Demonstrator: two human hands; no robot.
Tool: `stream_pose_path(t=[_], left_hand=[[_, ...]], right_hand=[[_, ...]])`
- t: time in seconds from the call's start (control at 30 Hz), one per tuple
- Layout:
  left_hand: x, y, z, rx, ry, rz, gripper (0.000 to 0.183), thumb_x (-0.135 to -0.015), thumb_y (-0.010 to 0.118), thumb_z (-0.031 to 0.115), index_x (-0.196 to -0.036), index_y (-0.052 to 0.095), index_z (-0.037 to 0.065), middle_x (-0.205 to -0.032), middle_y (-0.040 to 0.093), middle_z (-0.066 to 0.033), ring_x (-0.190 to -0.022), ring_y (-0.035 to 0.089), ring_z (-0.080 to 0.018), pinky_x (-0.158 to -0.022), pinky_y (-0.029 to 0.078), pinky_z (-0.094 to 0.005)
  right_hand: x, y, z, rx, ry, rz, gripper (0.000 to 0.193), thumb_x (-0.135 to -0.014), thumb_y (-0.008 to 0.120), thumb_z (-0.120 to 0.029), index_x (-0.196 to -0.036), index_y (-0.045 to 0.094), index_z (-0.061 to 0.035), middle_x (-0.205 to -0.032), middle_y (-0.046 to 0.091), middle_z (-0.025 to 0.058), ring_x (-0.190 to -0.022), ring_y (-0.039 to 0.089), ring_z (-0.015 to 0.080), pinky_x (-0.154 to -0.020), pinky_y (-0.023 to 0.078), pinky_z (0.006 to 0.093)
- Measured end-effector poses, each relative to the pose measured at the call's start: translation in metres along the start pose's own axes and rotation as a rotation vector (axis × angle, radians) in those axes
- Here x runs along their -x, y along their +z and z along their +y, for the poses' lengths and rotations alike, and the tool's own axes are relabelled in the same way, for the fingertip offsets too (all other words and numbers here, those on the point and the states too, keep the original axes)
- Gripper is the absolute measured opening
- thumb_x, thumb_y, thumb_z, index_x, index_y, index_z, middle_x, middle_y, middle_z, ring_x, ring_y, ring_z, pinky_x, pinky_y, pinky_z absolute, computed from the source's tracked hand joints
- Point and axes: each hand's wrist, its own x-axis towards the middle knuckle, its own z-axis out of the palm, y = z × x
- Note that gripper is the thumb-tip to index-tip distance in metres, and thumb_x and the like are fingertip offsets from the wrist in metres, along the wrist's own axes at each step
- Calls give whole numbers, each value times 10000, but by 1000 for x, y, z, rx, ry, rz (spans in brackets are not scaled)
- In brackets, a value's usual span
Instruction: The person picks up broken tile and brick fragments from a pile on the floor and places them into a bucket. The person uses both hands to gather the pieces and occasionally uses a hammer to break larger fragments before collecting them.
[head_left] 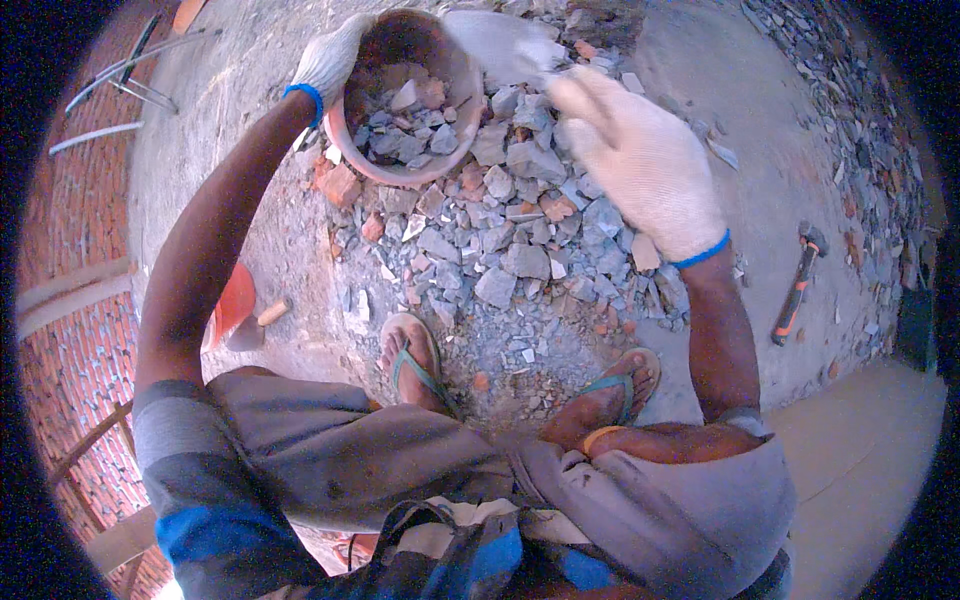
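Terracotta-coloured round bowl [400, 165] half full of grey stone chips, tilted over a heap of broken grey and reddish rubble [520, 240], white-gloved left hand [328, 62] gripping its far-left rim, white-gloved right hand [640, 160] just beside it, closed around a blurred flat scraper [495, 45] at the rim.

Soft, even daylight, faint shadows under the rubble [520, 230]. Right hand [640, 160] smears with motion blur. Fisheye bends the brick wall [75, 330]; black corners, bluish cast.

Rough grey stone rubble [520, 250], matt plastic basin [400, 172], knitted cloth gloves [645, 165]
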Motion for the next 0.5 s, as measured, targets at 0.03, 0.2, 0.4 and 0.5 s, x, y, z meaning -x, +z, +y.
stream_pose_path(t=[0.03,0.2,0.4,0.5], left_hand=[[-2,0,-10,-131,16,-3,443,-1071,441,341,-1413,611,116,-1317,698,-210,-1219,659,-413,-1053,500,-463],[-18,3,-36,-300,240,1,423,-1092,414,315,-1412,613,123,-1294,710,-208,-1212,668,-403,-1060,496,-494],[-3,-1,-7,148,-44,5,506,-1074,471,422,-1416,636,86,-1353,697,-186,-1271,650,-307,-1081,463,-398],[-7,-3,2,197,-166,-4,554,-1066,482,465,-1394,649,50,-1370,693,-169,-1287,631,-274,-1095,444,-386]], right_hand=[[3,-2,10,5,102,-37,383,-993,613,-320,-1320,640,-123,-1147,721,214,-1066,689,426,-892,559,518],[62,-24,108,193,474,8,516,-997,639,-384,-1410,620,-75,-1289,703,213,-1222,671,377,-1013,528,438],[161,-69,236,454,869,135,597,-971,607,-488,-1395,619,-68,-1323,668,254,-1209,637,459,-1027,508,512],[197,-84,268,465,910,129,600,-975,589,-502,-1400,620,-80,-1325,665,261,-1211,636,455,-1037,502,509]])
